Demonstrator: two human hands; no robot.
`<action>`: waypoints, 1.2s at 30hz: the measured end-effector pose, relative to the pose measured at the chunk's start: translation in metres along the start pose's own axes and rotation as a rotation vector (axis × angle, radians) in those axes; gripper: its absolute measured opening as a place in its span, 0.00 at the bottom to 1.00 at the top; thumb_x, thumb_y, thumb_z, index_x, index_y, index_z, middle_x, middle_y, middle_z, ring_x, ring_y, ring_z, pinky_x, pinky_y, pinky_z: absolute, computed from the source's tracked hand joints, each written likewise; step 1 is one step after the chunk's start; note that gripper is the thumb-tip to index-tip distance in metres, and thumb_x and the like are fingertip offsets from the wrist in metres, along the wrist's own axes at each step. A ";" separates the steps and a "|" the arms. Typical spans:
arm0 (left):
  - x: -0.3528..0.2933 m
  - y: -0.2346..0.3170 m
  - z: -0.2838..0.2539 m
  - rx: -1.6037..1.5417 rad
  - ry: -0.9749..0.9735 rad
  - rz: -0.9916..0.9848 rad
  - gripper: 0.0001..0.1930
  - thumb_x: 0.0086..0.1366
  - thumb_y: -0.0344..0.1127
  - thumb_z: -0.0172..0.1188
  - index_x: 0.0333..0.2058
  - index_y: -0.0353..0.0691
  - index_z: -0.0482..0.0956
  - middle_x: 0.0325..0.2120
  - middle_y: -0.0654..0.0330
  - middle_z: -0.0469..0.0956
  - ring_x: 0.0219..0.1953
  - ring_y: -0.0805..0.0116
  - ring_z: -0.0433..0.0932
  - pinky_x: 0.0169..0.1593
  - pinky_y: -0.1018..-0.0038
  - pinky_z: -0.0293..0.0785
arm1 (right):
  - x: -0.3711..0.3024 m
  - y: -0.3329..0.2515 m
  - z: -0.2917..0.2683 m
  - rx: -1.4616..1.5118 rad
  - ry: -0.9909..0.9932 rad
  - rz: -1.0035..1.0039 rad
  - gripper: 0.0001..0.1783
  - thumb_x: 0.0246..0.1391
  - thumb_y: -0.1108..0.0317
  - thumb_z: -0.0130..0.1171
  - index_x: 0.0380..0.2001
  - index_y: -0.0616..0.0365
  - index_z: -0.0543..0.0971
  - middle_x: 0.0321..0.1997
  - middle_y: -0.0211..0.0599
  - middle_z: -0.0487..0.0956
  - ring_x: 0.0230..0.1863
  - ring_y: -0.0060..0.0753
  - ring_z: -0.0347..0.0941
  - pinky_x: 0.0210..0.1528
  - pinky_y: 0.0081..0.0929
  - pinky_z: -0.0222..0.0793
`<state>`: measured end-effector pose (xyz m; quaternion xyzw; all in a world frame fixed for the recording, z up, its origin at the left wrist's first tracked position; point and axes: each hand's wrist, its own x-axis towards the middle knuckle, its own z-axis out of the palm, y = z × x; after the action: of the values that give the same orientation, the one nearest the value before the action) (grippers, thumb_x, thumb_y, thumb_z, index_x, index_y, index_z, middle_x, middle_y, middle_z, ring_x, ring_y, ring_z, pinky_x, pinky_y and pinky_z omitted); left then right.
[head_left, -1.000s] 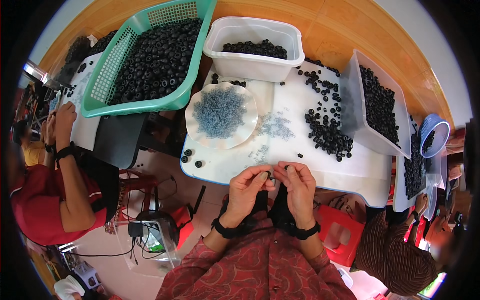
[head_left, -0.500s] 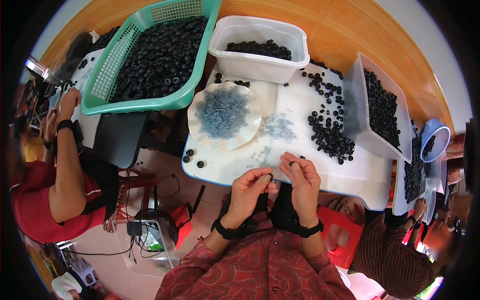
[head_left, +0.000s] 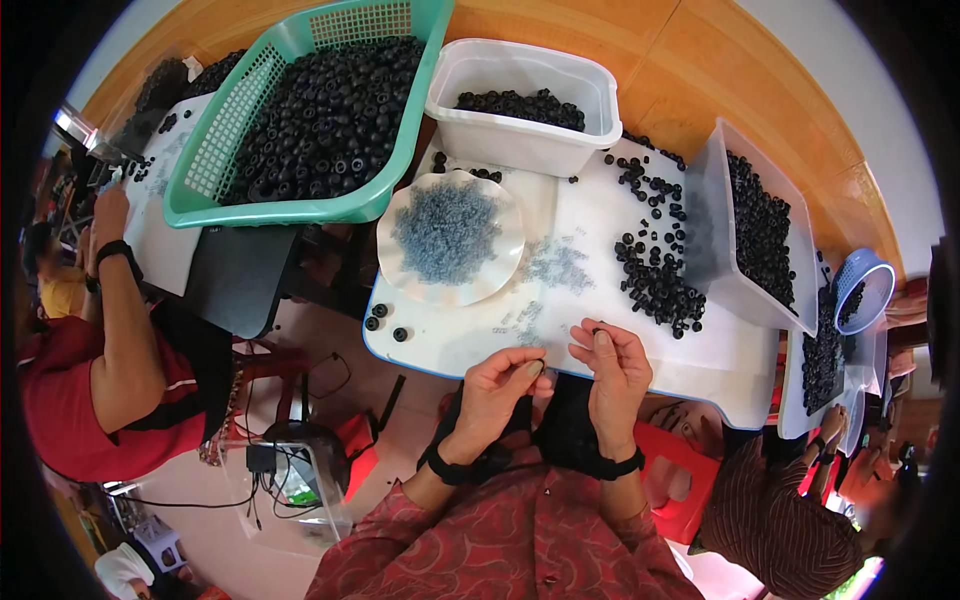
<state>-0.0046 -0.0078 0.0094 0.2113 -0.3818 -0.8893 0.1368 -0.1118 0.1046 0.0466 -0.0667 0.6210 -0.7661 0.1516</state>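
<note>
My left hand (head_left: 497, 398) is just off the table's front edge, thumb and fingers pinched on a small black part (head_left: 541, 366) that is mostly hidden. A little to its right, my right hand (head_left: 613, 378) is raised with the palm turned inward; thumb and forefinger close on a tiny dark piece (head_left: 598, 331), too small to make out fully. Ahead of the hands, small clear pieces (head_left: 560, 262) lie scattered on the white table top (head_left: 450, 340). More of them are heaped on a wavy-rimmed white plate (head_left: 400, 275). Loose black round parts (head_left: 660, 285) form a pile to the right.
A green basket (head_left: 300, 212) full of black rings stands back left, beside a white tub (head_left: 500, 140). A clear bin (head_left: 708, 220) of black parts leans at right, with a blue basket (head_left: 850, 265) beyond. Co-workers sit at left (head_left: 110, 390) and right (head_left: 780, 500).
My right hand has shifted slightly right and down, so the hands are a bit further apart. The left co-worker's arm has moved. The whole view has tilted slightly.
</note>
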 end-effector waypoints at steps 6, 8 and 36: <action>0.001 -0.001 -0.002 -0.020 -0.008 -0.008 0.11 0.69 0.26 0.56 0.48 0.31 0.77 0.38 0.56 0.80 0.34 0.72 0.81 0.41 0.72 0.84 | 0.008 -0.002 -0.006 -0.140 0.032 -0.039 0.08 0.63 0.73 0.56 0.44 0.65 0.76 0.39 0.38 0.81 0.35 0.25 0.77 0.36 0.20 0.75; 0.002 -0.003 -0.003 -0.028 -0.018 -0.004 0.11 0.69 0.26 0.56 0.48 0.31 0.77 0.38 0.56 0.80 0.34 0.73 0.81 0.41 0.72 0.84 | 0.014 0.001 -0.007 -0.312 0.042 -0.116 0.08 0.61 0.72 0.58 0.42 0.63 0.78 0.35 0.33 0.79 0.29 0.21 0.73 0.31 0.18 0.70; -0.001 0.002 -0.006 -0.054 -0.037 -0.013 0.11 0.70 0.26 0.54 0.49 0.31 0.77 0.40 0.56 0.80 0.36 0.73 0.81 0.42 0.72 0.84 | 0.049 0.007 0.019 -1.278 0.066 -0.493 0.06 0.54 0.65 0.61 0.31 0.54 0.81 0.31 0.39 0.73 0.30 0.46 0.74 0.31 0.41 0.70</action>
<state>-0.0007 -0.0124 0.0079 0.1937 -0.3590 -0.9038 0.1298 -0.1512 0.0703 0.0401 -0.2592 0.9222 -0.2628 -0.1154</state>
